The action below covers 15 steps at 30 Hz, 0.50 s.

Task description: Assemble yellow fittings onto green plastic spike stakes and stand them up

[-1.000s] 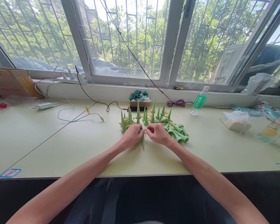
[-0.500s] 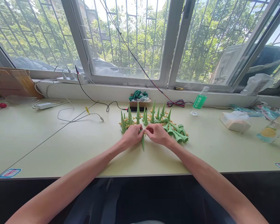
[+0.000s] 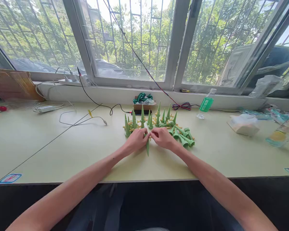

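Note:
A green plant watering spike (image 3: 147, 150) points tip-down toward me, low over the table. My left hand (image 3: 136, 138) is closed around its upper end. My right hand (image 3: 162, 136) pinches at the small yellow valve (image 3: 150, 138) on the spike's side; the fingertips partly cover it. Just beyond my hands, several green spikes with yellow valves stand tip-up, one of them a tall spike (image 3: 142, 116) in the middle. To the right of my right hand lies a heap of more spikes (image 3: 183, 141), their open ends facing various ways.
Behind the spikes lie a dark phone (image 3: 140, 112) on a cable and a small box (image 3: 144, 106) of green wrapping. A bottle (image 3: 205, 104), a tissue pack (image 3: 243, 124) and a clear jug (image 3: 278, 136) stand right. White cables (image 3: 82, 122) lie left.
Almost nothing differs. Both hands keep the same spot and grip on the spike, with only a slight shift of the right fingers at the valve.

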Tool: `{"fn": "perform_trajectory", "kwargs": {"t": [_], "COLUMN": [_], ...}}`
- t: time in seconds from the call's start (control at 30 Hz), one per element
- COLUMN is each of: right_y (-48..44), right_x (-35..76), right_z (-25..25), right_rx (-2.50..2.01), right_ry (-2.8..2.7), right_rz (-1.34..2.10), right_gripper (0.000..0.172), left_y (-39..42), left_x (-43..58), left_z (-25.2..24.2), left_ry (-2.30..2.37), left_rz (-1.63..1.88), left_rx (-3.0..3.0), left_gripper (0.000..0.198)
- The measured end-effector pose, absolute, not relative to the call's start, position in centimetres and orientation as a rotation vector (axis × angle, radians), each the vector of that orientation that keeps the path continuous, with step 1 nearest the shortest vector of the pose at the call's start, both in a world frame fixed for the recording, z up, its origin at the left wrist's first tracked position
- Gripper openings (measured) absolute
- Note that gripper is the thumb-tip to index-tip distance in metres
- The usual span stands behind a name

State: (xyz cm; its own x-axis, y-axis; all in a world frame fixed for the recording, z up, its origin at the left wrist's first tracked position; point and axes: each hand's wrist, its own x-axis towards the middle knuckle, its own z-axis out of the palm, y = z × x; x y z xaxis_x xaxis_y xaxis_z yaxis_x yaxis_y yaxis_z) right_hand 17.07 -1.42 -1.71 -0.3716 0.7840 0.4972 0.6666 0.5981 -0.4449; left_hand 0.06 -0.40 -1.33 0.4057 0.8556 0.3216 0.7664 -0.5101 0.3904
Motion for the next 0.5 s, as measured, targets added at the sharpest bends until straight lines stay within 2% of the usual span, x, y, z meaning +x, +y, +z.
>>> {"fn": "perform_trajectory", "kwargs": {"t": [0.5], "right_y": [-1.70], "right_x": [17.01], "right_z": [-1.34], "right_rx": [-1.148], "right_ry": [-2.153], "right_rz": [0.241], "right_gripper": [0.028], "left_y": [-0.64], "left_x": [0.15], "left_z": [-1.03], "left_ry": [1.433], "left_rz": [0.718], "left_rx": [2.473], "left_gripper": [0.022]}}
